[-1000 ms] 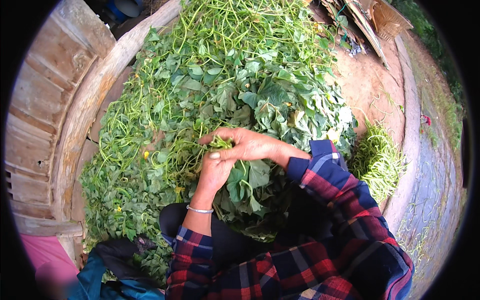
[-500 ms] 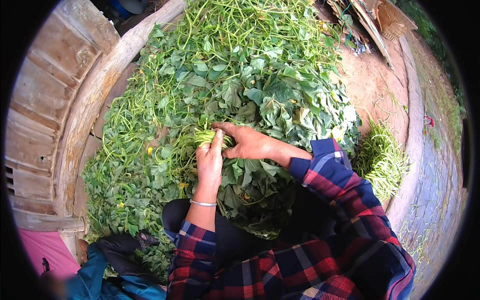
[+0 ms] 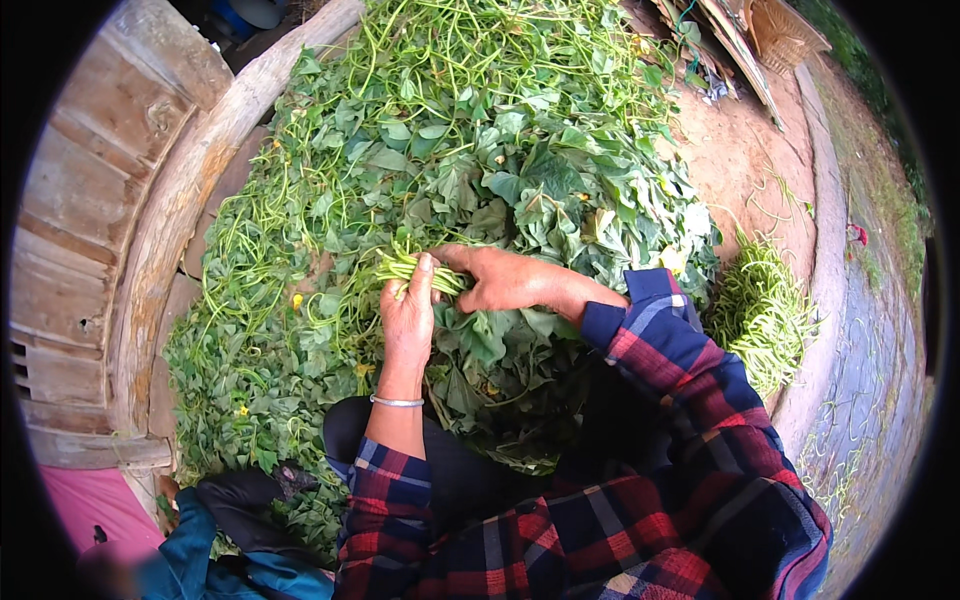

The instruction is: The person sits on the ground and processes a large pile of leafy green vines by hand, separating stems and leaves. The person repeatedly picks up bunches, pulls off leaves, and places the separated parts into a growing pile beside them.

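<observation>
Bundle of green stalks is held at the centre, above the near part of a broad leafy heap. It is pinched by the left hand, thumb laid over the stalks and fingers apparently curled beneath; by this clamp, it is judged, the loose pieces are bunched side by side with their far-left ends exposed. The right hand is brought in from the right, its bent fingers set against the bundle's right end, probably so that the ends are steadied or evened; whether anything is pinched there cannot be told, the fingertips being partly hidden. Both forearms are angled inward, so the work is centred ahead of the dark-clad lap. Leaves are spread across the middle and far ground, within easy reach, it seems. A separate pile of pale green stems is set to the right, beside the heap's edge, presumably to be told apart from the leafy mass. The left side is bounded by a log; at near left, a co-worker's teal sleeve is seen.
</observation>
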Tool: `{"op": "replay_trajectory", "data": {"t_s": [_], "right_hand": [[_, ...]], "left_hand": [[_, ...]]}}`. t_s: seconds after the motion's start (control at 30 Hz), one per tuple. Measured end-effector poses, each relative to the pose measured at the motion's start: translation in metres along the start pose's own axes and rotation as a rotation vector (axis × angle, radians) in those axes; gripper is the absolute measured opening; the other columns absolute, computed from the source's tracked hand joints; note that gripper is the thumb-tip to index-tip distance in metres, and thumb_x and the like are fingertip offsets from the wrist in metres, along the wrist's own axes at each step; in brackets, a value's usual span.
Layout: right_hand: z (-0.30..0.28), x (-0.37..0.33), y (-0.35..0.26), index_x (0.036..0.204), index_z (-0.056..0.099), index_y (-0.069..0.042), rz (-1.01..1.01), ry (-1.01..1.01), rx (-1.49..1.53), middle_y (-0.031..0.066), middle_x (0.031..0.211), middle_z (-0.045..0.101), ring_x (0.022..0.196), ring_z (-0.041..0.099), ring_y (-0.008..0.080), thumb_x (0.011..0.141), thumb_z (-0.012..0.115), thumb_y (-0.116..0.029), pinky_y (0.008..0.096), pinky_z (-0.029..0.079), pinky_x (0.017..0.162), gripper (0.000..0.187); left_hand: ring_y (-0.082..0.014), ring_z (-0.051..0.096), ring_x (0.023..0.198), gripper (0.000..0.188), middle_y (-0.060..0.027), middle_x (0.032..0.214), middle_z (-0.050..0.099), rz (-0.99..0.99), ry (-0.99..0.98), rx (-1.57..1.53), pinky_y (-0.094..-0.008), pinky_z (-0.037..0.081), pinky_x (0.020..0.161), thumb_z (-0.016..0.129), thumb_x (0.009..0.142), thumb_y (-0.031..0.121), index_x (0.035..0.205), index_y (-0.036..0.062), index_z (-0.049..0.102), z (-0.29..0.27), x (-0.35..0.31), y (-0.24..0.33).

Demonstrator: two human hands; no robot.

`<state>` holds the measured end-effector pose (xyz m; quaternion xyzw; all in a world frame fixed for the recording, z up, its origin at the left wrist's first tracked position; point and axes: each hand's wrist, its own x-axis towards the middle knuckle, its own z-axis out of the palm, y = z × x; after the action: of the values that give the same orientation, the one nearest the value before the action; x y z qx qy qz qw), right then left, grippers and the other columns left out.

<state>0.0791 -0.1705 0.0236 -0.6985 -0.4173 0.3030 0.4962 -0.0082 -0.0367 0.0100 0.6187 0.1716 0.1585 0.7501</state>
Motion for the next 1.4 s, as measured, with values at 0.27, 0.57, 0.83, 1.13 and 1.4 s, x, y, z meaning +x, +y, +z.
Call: {"op": "replay_trajectory", "data": {"t_s": [0.27, 0.57, 0.83, 1.13, 1.4], "right_hand": [[-0.015, -0.004, 0.014, 0.115, 0.055, -0.01, -0.166, 0.328, -0.347, 0.0126, 0.102, 0.059, 0.098, 0.057, 0.0266, 0.07, 0.071, -0.02, 0.0379, 0.043, 0.088, 0.049], [-0.012, -0.007, 0.012, 0.081, 0.064, -0.007, -0.074, 0.228, -0.392, 0.0089, 0.079, 0.063, 0.08, 0.06, 0.0273, 0.071, 0.066, -0.024, 0.0363, 0.048, 0.071, 0.019], [-0.017, -0.008, 0.009, 0.098, 0.063, 0.001, 0.181, 0.053, 0.277, 0.0071, 0.089, 0.064, 0.085, 0.056, 0.0134, 0.081, 0.061, -0.021, 0.0266, 0.044, 0.08, 0.029], [-0.004, -0.006, 0.009, 0.099, 0.062, -0.001, 0.258, 0.029, 0.688, 0.0052, 0.094, 0.061, 0.091, 0.054, 0.0135, 0.078, 0.055, -0.018, 0.0239, 0.043, 0.08, 0.028], [0.002, -0.005, 0.012, 0.092, 0.062, 0.001, 0.222, 0.016, 0.594, 0.0052, 0.092, 0.063, 0.083, 0.057, 0.0116, 0.079, 0.056, -0.013, 0.0226, 0.046, 0.076, 0.02]], "left_hand": [[-0.0028, 0.041, 0.057, 0.02, 0.0039, 0.071, 0.052, 0.136, 0.046, 0.149, -0.0181, 0.033, 0.051, 0.056, 0.091, 0.023, 0.092, 0.0025, 0.057, -0.004, 0.005, -0.001], [-0.0212, 0.057, 0.065, 0.021, -0.0112, 0.072, 0.061, 0.477, 0.125, 0.692, -0.0335, 0.044, 0.061, 0.057, 0.089, 0.019, 0.088, -0.0018, 0.06, -0.015, 0.015, -0.012], [-0.0186, 0.055, 0.062, 0.022, -0.0093, 0.071, 0.06, 0.428, 0.175, 0.591, -0.0314, 0.044, 0.06, 0.057, 0.089, 0.02, 0.088, -0.0015, 0.06, -0.023, 0.019, -0.012], [-0.0056, 0.04, 0.056, 0.022, 0.0029, 0.066, 0.049, 0.496, 0.223, 0.578, -0.0231, 0.031, 0.05, 0.054, 0.092, 0.021, 0.084, 0.0016, 0.058, -0.026, 0.02, -0.013], [-0.0135, 0.053, 0.066, 0.023, -0.0064, 0.074, 0.06, 0.387, 0.197, 0.528, -0.0286, 0.044, 0.062, 0.054, 0.091, 0.019, 0.088, -0.0028, 0.06, -0.028, 0.016, -0.003]]}}
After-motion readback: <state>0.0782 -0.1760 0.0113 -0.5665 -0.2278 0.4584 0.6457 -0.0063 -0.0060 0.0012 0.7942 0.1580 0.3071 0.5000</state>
